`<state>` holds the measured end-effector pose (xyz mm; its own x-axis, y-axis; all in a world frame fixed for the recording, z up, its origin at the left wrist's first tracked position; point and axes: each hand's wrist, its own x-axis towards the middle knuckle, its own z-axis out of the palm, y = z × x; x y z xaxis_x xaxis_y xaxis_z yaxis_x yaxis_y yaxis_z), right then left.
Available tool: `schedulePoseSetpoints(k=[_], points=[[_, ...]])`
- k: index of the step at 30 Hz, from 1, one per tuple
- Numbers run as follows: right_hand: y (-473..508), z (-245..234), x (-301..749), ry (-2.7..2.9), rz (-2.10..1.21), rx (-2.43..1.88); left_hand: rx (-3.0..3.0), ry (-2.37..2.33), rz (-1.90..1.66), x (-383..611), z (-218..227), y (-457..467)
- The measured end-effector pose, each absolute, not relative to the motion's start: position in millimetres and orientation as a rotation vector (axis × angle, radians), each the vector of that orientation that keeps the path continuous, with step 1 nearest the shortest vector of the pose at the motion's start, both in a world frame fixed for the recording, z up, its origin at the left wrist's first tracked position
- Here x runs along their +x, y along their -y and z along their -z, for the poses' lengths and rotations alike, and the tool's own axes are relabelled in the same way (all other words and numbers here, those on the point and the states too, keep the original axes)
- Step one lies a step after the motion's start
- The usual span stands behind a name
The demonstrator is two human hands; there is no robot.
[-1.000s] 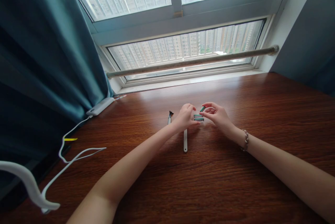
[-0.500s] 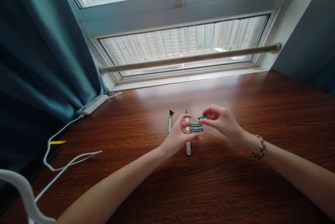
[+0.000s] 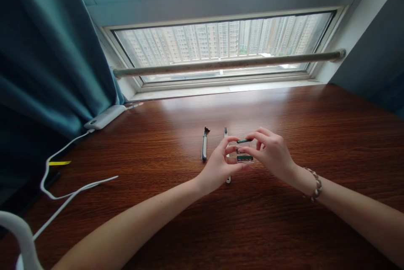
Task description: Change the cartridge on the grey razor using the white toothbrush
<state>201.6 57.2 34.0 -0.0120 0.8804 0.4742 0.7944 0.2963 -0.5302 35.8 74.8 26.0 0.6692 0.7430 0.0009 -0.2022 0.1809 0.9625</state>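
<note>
Left of the razor (image 3: 205, 148), a hand could pass over bare tabletop (image 3: 158, 143) until the white cable (image 3: 74, 193). Beyond the razor, it runs open to the windowsill (image 3: 189, 92). Right of it, the left hand (image 3: 217, 164) and right hand (image 3: 272, 153) block passage.

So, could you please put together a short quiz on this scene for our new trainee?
1. Multiple choice: on which wrist is the bracelet?
a) left
b) right
c) both

2. True or false: the razor lies on the table, held by neither hand.

3. Open question: what does the left hand hold?

Key:
1. b
2. True
3. A small clear case, with a dark green cartridge showing in it.
</note>
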Motion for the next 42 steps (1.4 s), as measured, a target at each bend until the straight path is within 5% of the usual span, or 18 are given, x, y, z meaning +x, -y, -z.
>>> schedulePoseSetpoints(k=[10, 25, 42], points=[[-58, -33, 201, 1.753, -0.188, -1.342, 1.116, -0.568, -0.733, 34, -35, -77], [-59, -39, 201, 1.376, -0.923, -1.316, 1.104, -0.612, -0.75, 32, -36, -78], [-62, -33, 202, 1.836, -0.42, -1.243, 1.109, -0.518, -0.807, 34, -28, -85]])
